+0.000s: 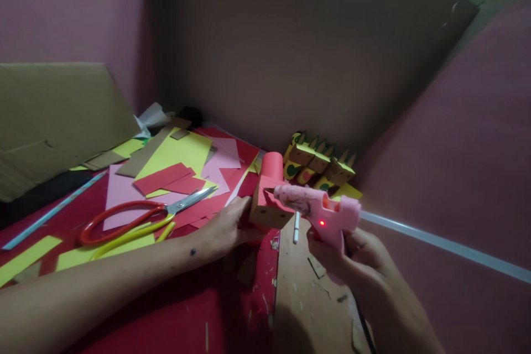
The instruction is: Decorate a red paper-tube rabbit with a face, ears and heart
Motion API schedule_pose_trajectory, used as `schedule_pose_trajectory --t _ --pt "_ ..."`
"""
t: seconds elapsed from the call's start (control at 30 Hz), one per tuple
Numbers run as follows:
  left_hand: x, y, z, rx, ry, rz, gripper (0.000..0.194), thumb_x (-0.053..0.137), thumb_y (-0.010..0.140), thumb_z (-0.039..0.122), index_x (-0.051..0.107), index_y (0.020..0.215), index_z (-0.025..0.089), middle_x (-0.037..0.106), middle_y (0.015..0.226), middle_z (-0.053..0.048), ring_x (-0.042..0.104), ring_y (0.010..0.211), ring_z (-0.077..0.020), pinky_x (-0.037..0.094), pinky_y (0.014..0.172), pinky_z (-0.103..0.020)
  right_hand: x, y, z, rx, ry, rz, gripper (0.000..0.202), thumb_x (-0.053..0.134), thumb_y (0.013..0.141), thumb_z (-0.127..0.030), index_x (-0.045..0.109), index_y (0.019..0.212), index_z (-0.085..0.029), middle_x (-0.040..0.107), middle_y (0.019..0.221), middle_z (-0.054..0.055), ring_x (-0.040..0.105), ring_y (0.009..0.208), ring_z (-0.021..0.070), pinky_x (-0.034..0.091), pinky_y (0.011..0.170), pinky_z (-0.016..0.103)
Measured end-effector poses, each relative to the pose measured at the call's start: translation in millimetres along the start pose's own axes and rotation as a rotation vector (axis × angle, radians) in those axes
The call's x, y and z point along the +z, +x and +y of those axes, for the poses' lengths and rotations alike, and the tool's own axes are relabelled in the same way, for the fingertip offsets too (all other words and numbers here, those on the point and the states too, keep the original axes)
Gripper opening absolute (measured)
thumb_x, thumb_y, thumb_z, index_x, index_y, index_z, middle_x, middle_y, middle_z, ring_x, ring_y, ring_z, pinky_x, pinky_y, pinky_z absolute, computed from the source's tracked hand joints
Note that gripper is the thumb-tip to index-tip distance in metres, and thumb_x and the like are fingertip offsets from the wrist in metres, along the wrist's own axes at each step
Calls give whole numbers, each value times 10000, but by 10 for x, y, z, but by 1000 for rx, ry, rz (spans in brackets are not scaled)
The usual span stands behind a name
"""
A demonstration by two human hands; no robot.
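Clock centred on the red box, mid-view, near the line where the red table cover meets the wood board. Progress, as we judge it: box is formed, w/ two dark spots on its brown front, and a red tube shows right behind it at 12; joined or not, we can't tell. At 1-2 we've a row of yellow pcs, at least 3 w/ boxy heads & pointed bits on top, so prob. done or nearly. Our red one shows no such points, so that part looks left to do.

Our L hand, at 8-9, has thumb & fingers closed on the box's L side; some fingertips hidden. Our R hand, at 4, has fingers wrapped round the handle of the pink glue gun at 3; trigger squeezed or not, can't tell. Nozzle's at the box's red top, touching or just above, unclear.

Containers: gun holds a glue stick, poking out its back twd 3-4. Box's inside is hidden. Cardboard at 10 might be a carton side; no contents visible. Scissors at 9 lie on paper sheets, which run to 10.
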State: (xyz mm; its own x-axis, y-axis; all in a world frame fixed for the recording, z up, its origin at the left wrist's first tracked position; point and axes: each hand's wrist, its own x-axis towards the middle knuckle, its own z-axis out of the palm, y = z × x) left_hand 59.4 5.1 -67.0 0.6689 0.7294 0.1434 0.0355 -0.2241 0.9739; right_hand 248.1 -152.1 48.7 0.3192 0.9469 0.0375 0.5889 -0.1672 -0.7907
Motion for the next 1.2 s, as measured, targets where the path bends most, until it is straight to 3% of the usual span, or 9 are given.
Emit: schedule_pose_trajectory --t 0.6,0.9,1.0,1.2 --pt "-7 -2 -21 11 -57 -9 572 839 754 328 701 1303 248 797 1216 -93 685 1215 -420 556 1024 -556 -29 -64 -115 -13 -15 10 344 706 821 -498 567 662 -226 487 676 0 387 648 159 326 551 283" --pt "-4 -2 -9 -7 0 13 617 841 748 362 664 1322 222 757 1304 -108 656 1254 -407 535 1052 -549 -26 -55 -42 -24 68 6 401 731 804 -561 587 644 -222 454 644 -12 382 612 152 304 527 287" --pt "8 -9 9 1 -15 32 580 835 756 355 676 1296 215 748 1314 -116 653 1255 -406 533 1046 -540 -20 -68 -51 19 126 71 388 705 838 -560 599 674 -224 449 657 -18 378 615 147 311 546 288" --pt "15 -9 16 -1 -40 -15 570 788 793 264 665 1349 233 772 1313 -96 671 1263 -398 533 1050 -534 -13 -31 0 -25 -13 28 367 709 818 -546 596 676 -227 452 642 -11 380 615 155 312 523 282"
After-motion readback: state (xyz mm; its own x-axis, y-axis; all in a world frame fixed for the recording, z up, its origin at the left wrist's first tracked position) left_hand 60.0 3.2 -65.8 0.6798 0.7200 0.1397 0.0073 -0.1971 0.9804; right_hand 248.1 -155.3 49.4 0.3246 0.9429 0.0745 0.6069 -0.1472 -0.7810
